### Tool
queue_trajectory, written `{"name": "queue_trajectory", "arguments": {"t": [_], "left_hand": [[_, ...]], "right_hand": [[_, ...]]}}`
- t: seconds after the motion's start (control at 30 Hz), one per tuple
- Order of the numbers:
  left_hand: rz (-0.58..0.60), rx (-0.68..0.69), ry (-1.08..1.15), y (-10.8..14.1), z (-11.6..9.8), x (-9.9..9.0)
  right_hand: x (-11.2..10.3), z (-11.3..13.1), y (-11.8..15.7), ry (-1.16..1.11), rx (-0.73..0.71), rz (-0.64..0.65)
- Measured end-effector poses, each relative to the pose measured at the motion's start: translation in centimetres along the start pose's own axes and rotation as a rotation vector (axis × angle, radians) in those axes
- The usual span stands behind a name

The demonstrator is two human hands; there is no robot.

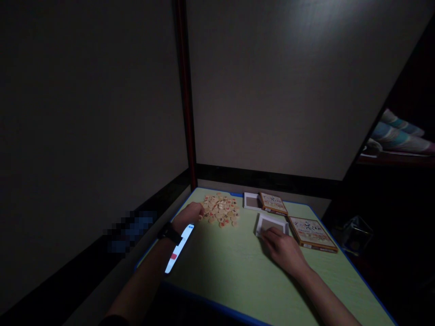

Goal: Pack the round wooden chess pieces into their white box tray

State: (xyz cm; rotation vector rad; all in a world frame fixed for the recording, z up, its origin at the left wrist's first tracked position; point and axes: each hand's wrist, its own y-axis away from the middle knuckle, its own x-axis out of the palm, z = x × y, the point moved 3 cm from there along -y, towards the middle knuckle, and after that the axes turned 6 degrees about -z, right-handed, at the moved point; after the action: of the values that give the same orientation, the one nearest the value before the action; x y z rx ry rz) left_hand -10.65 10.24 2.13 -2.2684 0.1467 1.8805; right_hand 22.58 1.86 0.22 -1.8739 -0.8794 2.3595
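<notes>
A heap of round, pale xiangqi pieces (222, 209), some with red or dark characters, lies toward the far left of the table. At its left edge is my left hand (189, 216), fingers curled against the nearest pieces; whether one is in its grasp is hidden. My right hand (280, 246) reaches over the near edge of a shallow white box tray (283, 222). Its fingers are bent together, tips down inside the tray's near left corner, and what they hold, if anything, is not visible.
A lit phone (179, 249) lies beneath my left wrist. Behind the tray are a second white tray (247, 206) and a printed box lid (273, 203); another lid (312, 232) lies to the right. The pale green table (224, 271) has blue edges and stands against walls.
</notes>
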Motion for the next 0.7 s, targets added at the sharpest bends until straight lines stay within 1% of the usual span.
{"name": "queue_trajectory", "arguments": {"t": [0.23, 0.37, 0.57, 0.7], "left_hand": [[-0.024, -0.017, -0.047, 0.6, -0.6, -0.5], [-0.043, -0.032, -0.086, 0.6, -1.3, -0.7], [-0.066, 0.012, -0.146, 0.5, -3.3, -0.3], [-0.06, 0.007, -0.179, 0.7, -3.4, -0.1]], "right_hand": [[0.0, 0.0, 0.0, 0.014, -0.012, -0.004], [0.0, 0.0, 0.0, 0.006, -0.01, 0.009], [0.0, 0.0, 0.0, 0.0, 0.002, 0.035], [-0.1, 0.0, 0.0, -0.004, 0.002, 0.026]]}}
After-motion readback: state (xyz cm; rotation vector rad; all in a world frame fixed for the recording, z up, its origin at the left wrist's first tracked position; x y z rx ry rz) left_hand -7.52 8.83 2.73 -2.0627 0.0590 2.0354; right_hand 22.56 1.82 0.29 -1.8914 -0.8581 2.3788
